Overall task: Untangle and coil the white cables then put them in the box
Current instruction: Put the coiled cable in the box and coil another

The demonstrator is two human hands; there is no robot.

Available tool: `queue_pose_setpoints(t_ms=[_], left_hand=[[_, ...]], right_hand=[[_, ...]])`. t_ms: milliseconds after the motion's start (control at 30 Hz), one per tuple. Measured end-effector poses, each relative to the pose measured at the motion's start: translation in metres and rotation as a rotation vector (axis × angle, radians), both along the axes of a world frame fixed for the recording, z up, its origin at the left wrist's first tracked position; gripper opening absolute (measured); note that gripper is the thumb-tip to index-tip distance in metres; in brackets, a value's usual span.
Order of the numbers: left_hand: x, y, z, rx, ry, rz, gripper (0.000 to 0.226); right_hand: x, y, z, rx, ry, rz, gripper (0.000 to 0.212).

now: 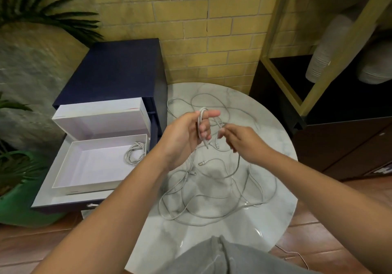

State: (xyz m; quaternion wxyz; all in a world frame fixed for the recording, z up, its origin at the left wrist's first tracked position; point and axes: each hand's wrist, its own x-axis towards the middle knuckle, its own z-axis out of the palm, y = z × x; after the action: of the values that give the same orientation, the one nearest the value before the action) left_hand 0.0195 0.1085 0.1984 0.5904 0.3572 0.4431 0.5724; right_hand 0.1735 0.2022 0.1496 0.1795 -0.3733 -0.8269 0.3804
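**Head view: snags and slipping loops while coiling**

Grips a small coil (201,125) of white cable in the left hand (184,136), loops wound over the curled fingers, short ends hanging at six o'clock of the palm. Brings the right hand (244,144) in from three o'clock, fingers loosely bent toward a strand just beside the coil; cannot tell through the blur whether pinching that strand or only near it. Shows the rest of the white cables (212,201) sprawled in crossed loops on the marble table (212,244), mostly at six o'clock of the hands, with a few more at twelve. Shows the box (63,167) open at nine o'clock of the table, set in a pulled-out drawer (48,197), with one finished coiled cable (134,153) lying in its three o'clock corner.

Judging from this:

- Likely to cinch the crossings below into a knot if slack is drawn upward hard without first freeing the strand.
- Could drag the whole heap toward the six o'clock edge of the table, and over it, with the same pull.
- Could shed loops off the fingers if the left grip relaxes, given springy cable.
- Could hook a hanging plug through a neighbouring loop.
- Could spring apart inside the box and mix with the finished coil unless laid in flat.
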Motion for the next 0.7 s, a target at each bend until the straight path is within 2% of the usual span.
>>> queue_pose_setpoints(t_ms=[100,267,400,567,633,700], left_hand=[[0.0,0.006,-0.001,0.041,0.04,0.022,0.035],[0.001,0.015,-0.011,0.034,0.308,0.141,0.036],[0.003,0.018,-0.027,0.082,0.649,0.228,0.028],[0.0,0.015,-0.043,0.111,1.116,0.211,0.039],[-0.003,0.014,-0.048,0.092,1.264,0.157,0.044],[-0.003,0.011,-0.049,0.063,1.318,0.073,0.041]], right_hand=[[-0.006,-0.015,-0.008,-0.03,-0.14,0.077,0.028],[-0.009,-0.031,-0.009,0.075,-0.356,0.258,0.029],[-0.01,-0.032,0.004,0.12,-0.463,0.295,0.034],[-0.008,-0.024,0.028,0.237,-0.558,0.308,0.035],[-0.004,-0.019,0.037,0.279,-0.573,0.294,0.029],[-0.001,-0.013,0.044,0.361,-0.581,0.263,0.017]])
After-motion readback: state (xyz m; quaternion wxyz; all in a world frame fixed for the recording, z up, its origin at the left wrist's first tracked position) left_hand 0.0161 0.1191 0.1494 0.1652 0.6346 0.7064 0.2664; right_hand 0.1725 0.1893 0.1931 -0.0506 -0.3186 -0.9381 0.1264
